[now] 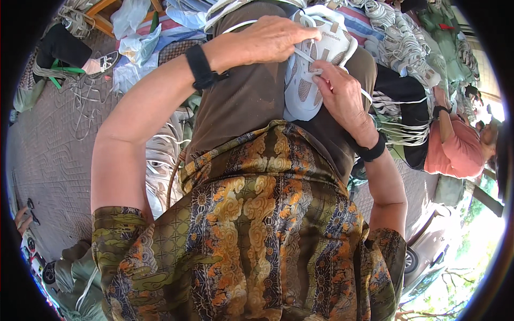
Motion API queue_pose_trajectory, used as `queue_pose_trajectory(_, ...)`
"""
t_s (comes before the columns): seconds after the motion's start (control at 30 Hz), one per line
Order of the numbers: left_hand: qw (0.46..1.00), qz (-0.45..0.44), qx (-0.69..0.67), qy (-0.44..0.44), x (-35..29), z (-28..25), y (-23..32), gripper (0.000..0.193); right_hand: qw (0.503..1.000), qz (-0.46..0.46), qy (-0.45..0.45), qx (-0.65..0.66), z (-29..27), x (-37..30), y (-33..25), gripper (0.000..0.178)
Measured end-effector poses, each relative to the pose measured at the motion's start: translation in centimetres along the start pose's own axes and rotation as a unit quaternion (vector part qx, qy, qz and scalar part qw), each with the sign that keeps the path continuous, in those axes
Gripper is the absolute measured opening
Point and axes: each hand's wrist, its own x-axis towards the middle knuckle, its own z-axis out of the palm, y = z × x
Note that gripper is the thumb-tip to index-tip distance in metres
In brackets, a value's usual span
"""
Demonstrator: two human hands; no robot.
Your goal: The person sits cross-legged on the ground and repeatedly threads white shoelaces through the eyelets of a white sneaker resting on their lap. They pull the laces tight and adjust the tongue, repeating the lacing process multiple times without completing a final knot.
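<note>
The white lace [309, 58] could have slipped out of the fingers or gone into a wrong eyelet, because the white sneaker [313, 69] only rested on the person's lap over the brown trousers [241, 101] and could roll while the lace was being pulled. The left hand [270, 38] lay curled over the top of the sneaker, its fingertips pressed on the laces near the tongue. The right hand [342, 93] came from the side with bent wrist and pinched the lace at the middle eyelets.
</note>
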Motion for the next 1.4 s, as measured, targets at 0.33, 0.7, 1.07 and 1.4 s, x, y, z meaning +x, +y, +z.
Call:
queue_pose_trajectory(0.33,0.996,-0.076,-0.003,0.036,0.0,0.0,-0.9,0.028,0.957,-0.080,-0.021,-0.277,1.8,0.1,-1.7,0.015)
queue_pose_trajectory(0.7,0.997,-0.061,-0.034,0.028,-1.9,-0.2,-0.9,0.018,0.950,-0.085,-0.114,-0.280,0.8,0.6,-0.8,0.015)
queue_pose_trajectory(1.07,0.994,-0.056,-0.038,0.088,-1.7,0.8,-1.3,0.013,0.994,0.102,-0.039,0.000,-1.7,-2.5,1.0,0.008)
queue_pose_trajectory(1.4,0.992,0.012,0.051,0.113,-3.4,-1.0,1.9,0.026,0.979,0.069,0.029,-0.188,-2.1,-2.7,1.3,0.025)
